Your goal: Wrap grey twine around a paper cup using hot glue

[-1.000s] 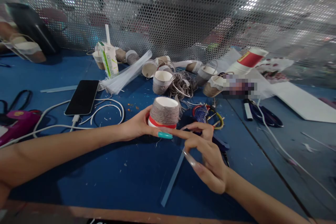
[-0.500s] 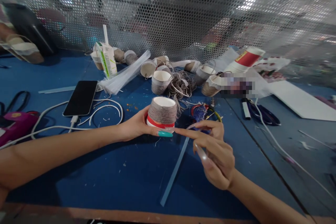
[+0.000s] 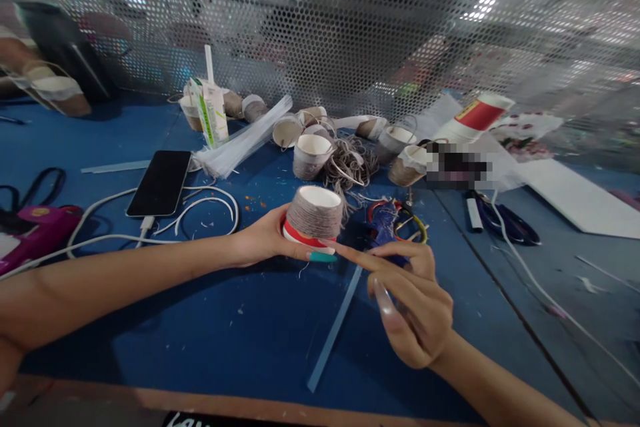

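A small paper cup [image 3: 315,213] is wrapped in grey yarn on its upper part, with a red and white band bare below. My left hand [image 3: 273,237] grips it from the left, its thumb with a teal nail lying across the low front. My right hand [image 3: 410,293] has its index finger stretched out, its tip at the cup's red and white band. The other right fingers are loosely bent and apart, with nothing visible in them. Under and beside that hand lies a pale translucent strip [image 3: 335,333] on the blue table.
Behind the cup sit a tangle of grey yarn [image 3: 350,160], another yarn-wrapped cup [image 3: 311,157] and several more cups. At left are a phone [image 3: 160,183] on a white cable and a purple glue gun [image 3: 43,233]. A perforated metal screen [image 3: 320,27] stands behind.
The whole view has shifted slightly, so things appear a little farther right. My left hand keeps hold of the cup, and my right index finger stays at its lower band.
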`<action>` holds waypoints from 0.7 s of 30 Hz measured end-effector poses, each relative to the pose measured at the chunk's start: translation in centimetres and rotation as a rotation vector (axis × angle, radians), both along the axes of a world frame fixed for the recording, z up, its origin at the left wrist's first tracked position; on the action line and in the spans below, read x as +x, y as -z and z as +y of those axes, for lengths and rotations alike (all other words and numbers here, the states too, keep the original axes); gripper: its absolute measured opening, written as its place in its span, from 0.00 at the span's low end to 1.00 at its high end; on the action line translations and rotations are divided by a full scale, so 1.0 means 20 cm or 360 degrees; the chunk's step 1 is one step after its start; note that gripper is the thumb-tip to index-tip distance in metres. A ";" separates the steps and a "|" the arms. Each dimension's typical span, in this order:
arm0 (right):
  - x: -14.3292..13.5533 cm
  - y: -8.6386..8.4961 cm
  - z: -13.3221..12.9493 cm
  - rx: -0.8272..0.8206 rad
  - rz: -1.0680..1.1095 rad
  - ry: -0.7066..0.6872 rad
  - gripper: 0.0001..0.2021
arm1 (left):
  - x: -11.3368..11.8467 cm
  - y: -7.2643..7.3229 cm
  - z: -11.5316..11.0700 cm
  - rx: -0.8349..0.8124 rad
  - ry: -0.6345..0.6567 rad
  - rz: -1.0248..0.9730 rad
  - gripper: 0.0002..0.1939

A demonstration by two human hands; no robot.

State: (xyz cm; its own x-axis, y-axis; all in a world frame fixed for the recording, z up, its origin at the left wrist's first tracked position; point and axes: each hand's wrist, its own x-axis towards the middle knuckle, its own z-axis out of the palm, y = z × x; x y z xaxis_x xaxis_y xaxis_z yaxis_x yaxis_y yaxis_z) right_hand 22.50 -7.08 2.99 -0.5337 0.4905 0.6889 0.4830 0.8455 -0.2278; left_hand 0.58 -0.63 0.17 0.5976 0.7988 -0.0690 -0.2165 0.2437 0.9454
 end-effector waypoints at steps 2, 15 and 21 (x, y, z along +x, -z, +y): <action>0.01 0.00 0.00 0.0017 0.0020 -0.0010 0.07 | 0.00 0.00 0.00 0.0004 -0.0025 -0.0013 0.28; -0.09 0.02 -0.06 -0.0007 -0.0576 0.0194 0.05 | 0.04 0.05 -0.03 0.0259 -0.0422 0.0172 0.34; -0.13 0.02 -0.08 0.0079 -0.0691 0.0251 0.07 | 0.04 0.07 -0.05 0.0391 -0.0522 0.0312 0.33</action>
